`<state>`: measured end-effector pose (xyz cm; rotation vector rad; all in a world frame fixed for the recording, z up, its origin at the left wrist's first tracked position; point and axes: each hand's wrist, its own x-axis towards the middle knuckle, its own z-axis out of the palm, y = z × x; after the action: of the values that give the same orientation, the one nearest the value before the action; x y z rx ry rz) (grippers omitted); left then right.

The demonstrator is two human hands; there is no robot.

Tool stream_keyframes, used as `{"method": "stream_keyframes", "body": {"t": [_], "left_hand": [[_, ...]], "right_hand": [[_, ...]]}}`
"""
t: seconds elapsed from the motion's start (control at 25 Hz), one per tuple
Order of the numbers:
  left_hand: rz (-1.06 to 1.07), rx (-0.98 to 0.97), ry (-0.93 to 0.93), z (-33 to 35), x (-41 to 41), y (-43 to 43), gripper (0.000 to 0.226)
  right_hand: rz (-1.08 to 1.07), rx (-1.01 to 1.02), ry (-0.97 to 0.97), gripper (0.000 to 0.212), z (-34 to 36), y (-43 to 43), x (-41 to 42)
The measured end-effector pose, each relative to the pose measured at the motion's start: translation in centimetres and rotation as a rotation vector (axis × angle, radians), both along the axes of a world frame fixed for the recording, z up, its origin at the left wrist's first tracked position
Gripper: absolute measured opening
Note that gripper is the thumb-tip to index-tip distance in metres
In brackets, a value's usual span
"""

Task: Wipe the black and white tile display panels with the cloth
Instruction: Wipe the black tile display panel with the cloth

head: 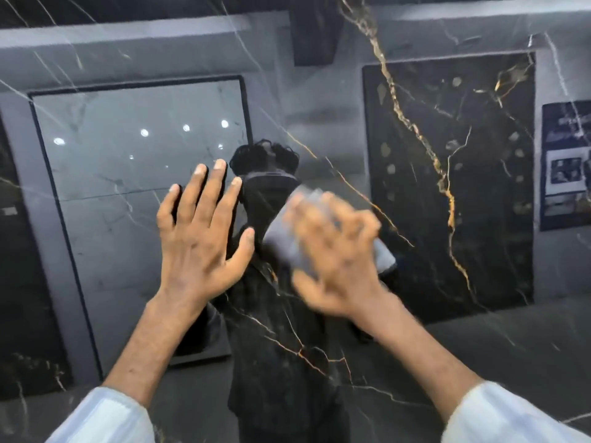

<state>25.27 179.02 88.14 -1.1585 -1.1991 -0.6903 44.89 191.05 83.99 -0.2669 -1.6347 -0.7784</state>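
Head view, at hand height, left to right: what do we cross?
Reflected pale grey panel → left hand, flat and open → right hand, blurred, on the cloth → reflected black gold-veined panel → poster at the right edge.

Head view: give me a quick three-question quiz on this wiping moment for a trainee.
1. True or false: the left hand is open with its fingers spread.
2. Which hand holds the pale grey cloth? A the left hand; B the right hand; C neither.
3. Fill in: the veins running across the glossy black tile panel are ____ in colour.

Key: 1 true; 2 B; 3 gold.
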Motion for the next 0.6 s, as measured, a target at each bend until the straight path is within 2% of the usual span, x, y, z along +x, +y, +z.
{"method": "stream_keyframes", "body": {"t": [0.04,0.08,0.12,0.16,0.2,0.28,0.32,0.36,0.4,0.44,0.52,0.56,0.6], "left_hand": [[-0.013,-0.005,0.004,0.1,0.1,-0.1,0.066],[-0.027,-0.012,0.006,0.3,0.1,-0.4,0.066],[-0.038,-0.017,0.008,0.8,0.1,-0.7,0.066],[-0.044,-0.009,0.005,1.6,0.1,-1.1,0.066],[-0.043,0.015,-0.003,2.9,0.1,-1.5,0.067],[-0.035,0.064,-0.035,6.1,-0.2,-2.0,0.069],[-0.032,0.066,-0.049,7.8,-0.5,-2.0,0.071],[-0.022,0.052,-0.054,9.3,-0.7,-2.0,0.072],[0.000,0.031,-0.051,10.4,-1.0,-1.7,0.073],[0.032,0.014,-0.042,10.9,-1.3,-1.3,0.074],[0.104,0.016,0.004,10.7,-1.8,-0.6,0.076],[0.126,0.024,0.028,10.4,-1.9,-0.3,0.076],[0.130,0.024,0.041,10.1,-2.0,-0.3,0.076]], "right_hand": [[-0.018,0.174,-0.284,0.076,-0.8,0.1,0.1],[-0.017,0.283,-0.463,0.073,0.4,0.8,1.2],[-0.031,0.336,-0.482,0.071,2.5,2.2,2.2],[-0.043,0.300,-0.367,0.070,5.3,3.6,3.2],[-0.030,0.177,-0.167,0.069,8.5,4.7,4.5],[0.029,-0.197,0.369,0.063,14.5,5.9,7.0],[0.053,-0.388,0.578,0.060,16.2,5.7,7.1],[0.048,-0.516,0.692,0.061,16.7,4.8,6.1],[0.021,-0.506,0.699,0.064,16.5,3.8,4.6],[-0.010,-0.350,0.572,0.069,15.4,3.0,3.0],[-0.068,0.098,0.002,0.077,12.1,1.7,0.7],[-0.097,0.249,-0.275,0.076,12.1,1.6,1.1],[-0.091,0.343,-0.420,0.071,13.7,2.3,2.2]]}}
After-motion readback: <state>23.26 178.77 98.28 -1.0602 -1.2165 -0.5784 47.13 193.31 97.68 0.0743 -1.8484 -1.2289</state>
